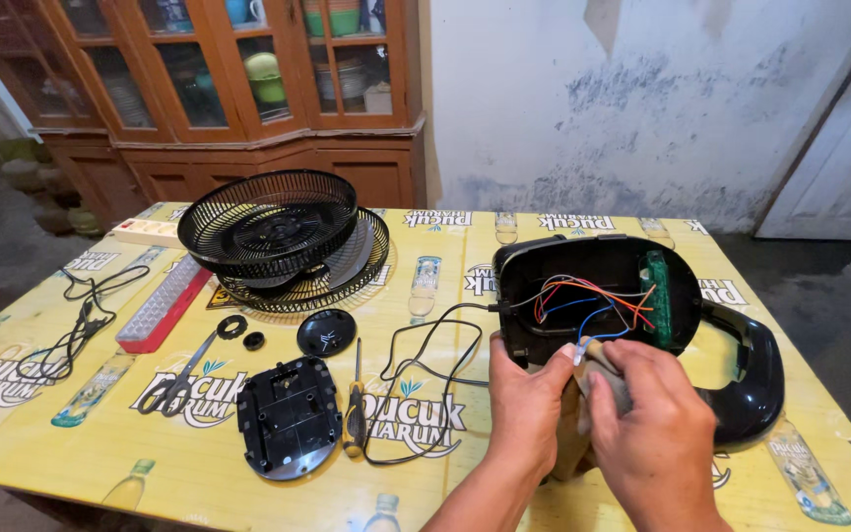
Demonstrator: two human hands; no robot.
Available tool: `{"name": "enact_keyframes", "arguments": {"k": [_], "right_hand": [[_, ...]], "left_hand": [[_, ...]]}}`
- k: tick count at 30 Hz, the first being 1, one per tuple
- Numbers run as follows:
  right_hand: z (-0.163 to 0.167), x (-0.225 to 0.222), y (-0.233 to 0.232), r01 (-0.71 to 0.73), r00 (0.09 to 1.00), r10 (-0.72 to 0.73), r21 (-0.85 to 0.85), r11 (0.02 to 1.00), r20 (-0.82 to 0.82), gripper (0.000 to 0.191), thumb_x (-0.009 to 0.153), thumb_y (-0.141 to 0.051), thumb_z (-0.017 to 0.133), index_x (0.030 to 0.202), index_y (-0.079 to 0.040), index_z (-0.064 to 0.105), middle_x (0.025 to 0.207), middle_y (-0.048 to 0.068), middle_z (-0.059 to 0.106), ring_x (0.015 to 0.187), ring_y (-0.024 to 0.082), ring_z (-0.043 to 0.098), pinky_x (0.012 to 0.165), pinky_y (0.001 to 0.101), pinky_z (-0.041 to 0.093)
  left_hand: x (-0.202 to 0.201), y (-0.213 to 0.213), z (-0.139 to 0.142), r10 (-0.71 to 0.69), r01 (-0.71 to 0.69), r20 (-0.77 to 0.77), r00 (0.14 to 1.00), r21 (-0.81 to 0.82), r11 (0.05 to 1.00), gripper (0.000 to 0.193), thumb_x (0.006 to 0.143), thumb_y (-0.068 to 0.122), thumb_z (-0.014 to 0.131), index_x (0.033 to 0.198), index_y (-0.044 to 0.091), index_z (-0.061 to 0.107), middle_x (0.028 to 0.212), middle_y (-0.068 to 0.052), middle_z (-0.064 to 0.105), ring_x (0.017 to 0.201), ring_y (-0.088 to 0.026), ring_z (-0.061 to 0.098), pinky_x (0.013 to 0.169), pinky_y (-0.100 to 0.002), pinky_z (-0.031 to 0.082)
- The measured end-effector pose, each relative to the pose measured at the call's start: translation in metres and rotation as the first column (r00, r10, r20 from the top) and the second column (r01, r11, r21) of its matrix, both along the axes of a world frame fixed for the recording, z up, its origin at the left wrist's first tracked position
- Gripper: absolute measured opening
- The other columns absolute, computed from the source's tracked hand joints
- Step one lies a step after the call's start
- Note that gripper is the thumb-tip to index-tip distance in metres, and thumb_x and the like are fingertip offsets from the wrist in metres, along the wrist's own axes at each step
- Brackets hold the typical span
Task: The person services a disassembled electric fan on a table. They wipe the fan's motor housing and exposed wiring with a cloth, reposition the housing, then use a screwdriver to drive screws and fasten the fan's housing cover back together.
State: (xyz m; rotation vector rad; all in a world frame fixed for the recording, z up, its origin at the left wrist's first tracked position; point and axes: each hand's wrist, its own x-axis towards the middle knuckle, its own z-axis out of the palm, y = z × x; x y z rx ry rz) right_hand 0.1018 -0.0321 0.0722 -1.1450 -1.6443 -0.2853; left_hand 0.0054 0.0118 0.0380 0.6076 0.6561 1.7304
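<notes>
Both my left hand (529, 404) and right hand (647, 414) pinch the thin, fragile coloured wires (593, 300) spilling from the open fan housing (593, 296), best gripped by its rigid rim.

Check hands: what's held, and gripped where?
Both the left hand and right hand hold the open black fan base housing at its lower near edge, fingers by the coloured wires.

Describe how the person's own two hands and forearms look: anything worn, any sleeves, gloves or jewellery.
Both are bare. The left hand and right hand wear no gloves, and no rings or watch show. Both forearms are uncovered to the frame's bottom edge, with no sleeve in view.
</notes>
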Motion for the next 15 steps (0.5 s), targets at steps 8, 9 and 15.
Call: {"name": "enact_keyframes", "arguments": {"k": [8,9,15], "right_hand": [[0.008,-0.003,-0.003,-0.040,0.994,-0.004,-0.402,0.915,-0.107,0.020,0.078,-0.015,0.079,0.095,-0.005,0.074,0.089,0.012,0.076,0.079,0.031,0.075,0.071,0.0395,0.059],[0.009,-0.002,-0.005,-0.072,0.987,-0.003,-0.459,0.886,-0.159,0.020,0.077,-0.017,0.079,0.093,-0.006,0.074,0.086,0.012,0.076,0.077,0.030,0.077,0.070,0.0388,0.059],[0.009,0.005,-0.014,-0.021,0.991,0.000,-0.158,0.987,-0.132,0.027,0.081,-0.005,0.072,0.107,-0.001,0.067,0.100,0.015,0.072,0.084,0.030,0.075,0.074,0.0389,0.058]], "left_hand": [[-0.002,-0.006,-0.009,-0.030,0.030,0.010,0.999,0.004,1.000,0.040,0.088,0.002,0.070,0.123,0.008,0.051,0.107,-0.006,0.066,0.092,-0.014,0.065,0.078,-0.031,0.056],[-0.004,-0.005,-0.010,-0.030,0.030,0.010,0.999,0.020,0.999,0.039,0.089,0.002,0.070,0.123,0.007,0.051,0.107,-0.006,0.066,0.093,-0.014,0.065,0.079,-0.031,0.056],[-0.007,-0.005,-0.007,-0.067,0.065,-0.057,0.996,-0.024,0.998,0.037,0.090,0.009,0.069,0.120,0.007,0.047,0.099,-0.010,0.066,0.075,-0.022,0.064,0.065,-0.033,0.054]]}}
